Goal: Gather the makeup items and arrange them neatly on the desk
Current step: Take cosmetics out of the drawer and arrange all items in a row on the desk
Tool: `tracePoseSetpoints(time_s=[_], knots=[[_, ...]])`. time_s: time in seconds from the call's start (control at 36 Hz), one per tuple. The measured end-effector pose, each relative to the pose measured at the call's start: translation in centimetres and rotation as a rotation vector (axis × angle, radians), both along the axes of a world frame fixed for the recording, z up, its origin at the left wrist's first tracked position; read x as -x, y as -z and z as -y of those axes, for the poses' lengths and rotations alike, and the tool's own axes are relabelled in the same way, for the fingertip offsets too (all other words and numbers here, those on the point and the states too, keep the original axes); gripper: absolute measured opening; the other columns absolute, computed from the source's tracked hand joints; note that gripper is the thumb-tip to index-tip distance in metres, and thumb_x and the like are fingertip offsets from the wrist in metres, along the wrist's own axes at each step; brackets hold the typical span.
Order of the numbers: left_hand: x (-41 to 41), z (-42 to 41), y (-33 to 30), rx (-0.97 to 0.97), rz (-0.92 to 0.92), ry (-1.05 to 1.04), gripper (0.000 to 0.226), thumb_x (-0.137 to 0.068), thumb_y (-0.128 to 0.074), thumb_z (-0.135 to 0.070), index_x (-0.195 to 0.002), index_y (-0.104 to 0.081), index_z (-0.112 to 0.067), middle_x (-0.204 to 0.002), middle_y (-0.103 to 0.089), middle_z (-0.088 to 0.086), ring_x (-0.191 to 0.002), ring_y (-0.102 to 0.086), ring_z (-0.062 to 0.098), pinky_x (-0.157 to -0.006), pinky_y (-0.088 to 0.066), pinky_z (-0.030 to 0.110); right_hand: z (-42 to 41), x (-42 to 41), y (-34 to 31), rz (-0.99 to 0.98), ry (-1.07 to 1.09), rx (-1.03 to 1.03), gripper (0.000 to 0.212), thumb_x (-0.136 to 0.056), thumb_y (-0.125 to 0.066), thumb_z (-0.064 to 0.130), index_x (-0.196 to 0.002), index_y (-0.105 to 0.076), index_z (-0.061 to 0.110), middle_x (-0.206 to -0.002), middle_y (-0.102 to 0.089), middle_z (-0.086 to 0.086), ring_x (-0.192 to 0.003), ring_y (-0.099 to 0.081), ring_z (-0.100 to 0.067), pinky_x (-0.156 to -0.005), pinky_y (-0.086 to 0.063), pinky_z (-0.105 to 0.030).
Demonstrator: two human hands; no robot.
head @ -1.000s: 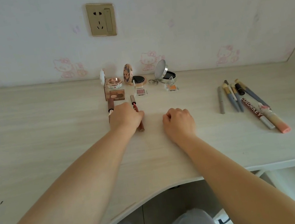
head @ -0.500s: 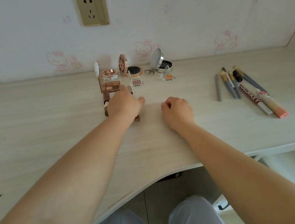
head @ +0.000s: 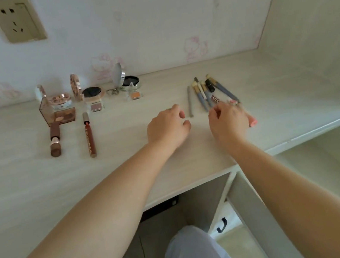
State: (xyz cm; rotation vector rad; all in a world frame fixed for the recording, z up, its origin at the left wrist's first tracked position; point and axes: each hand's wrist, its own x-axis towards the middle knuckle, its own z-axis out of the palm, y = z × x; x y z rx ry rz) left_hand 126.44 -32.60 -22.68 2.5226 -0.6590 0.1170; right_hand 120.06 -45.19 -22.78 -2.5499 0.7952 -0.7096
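My left hand [head: 168, 126] hovers over the desk [head: 16, 190] with loosely curled fingers and holds nothing, just left of a grey pencil [head: 189, 102]. My right hand [head: 228, 121] lies over the near ends of a bunch of blue-grey brushes [head: 201, 98] and tubes; its fingertips reach onto them. A pink tube's end [head: 253, 122] sticks out from under it. To the left lie a brown lipstick [head: 54, 140] and a brown lip pencil [head: 89, 138]. Behind them stand an eyeshadow palette [head: 61, 116] and open compacts [head: 130, 82].
A wall socket [head: 15, 19] sits high on the back wall. A side panel [head: 316, 23] closes off the desk on the right. The desk's front edge curves in above my knees [head: 191, 257]. Two small eyeshadow pots [head: 97, 106] stand by the compacts.
Both hands have moved right. My left hand left the brown lip pencil and now nears the grey pencil; my right hand went from a fist on the desk to the brushes and tubes.
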Motion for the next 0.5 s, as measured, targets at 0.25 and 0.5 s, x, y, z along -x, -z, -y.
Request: tracePoseSetpoints(time_s=[0.25, 0.5], knots=[[1.1, 5.1, 1.0, -0.009, 0.016, 0.068, 0.018, -0.086, -0.052, -0.032, -0.101, -0.059, -0.027, -0.107, -0.066, -0.004, -0.1, -0.06, 0.025, -0.08, -0.047, 0.031, 4.7, 1.9, 0.6, -0.19, 0.128, 0.157, 0.033, -0.09, -0.046, 0.034, -0.114, -0.06, 0.017, -0.116, -0.052, -0.007, -0.11, -0.04, -0.028, -0.091, -0.031, -0.035], [1.2, 5.6, 1.5, 0.05, 0.088, 0.107, 0.016, -0.087, -0.054, -0.027, -0.101, -0.06, -0.024, -0.106, -0.062, -0.006, -0.096, -0.059, 0.02, -0.072, -0.041, 0.026, 5.1, 1.6, 0.5, -0.252, 0.191, 0.19, 0.04, -0.092, -0.041, 0.035, -0.114, -0.06, 0.008, -0.115, -0.051, -0.01, -0.11, -0.039, -0.029, -0.09, -0.031, -0.036]])
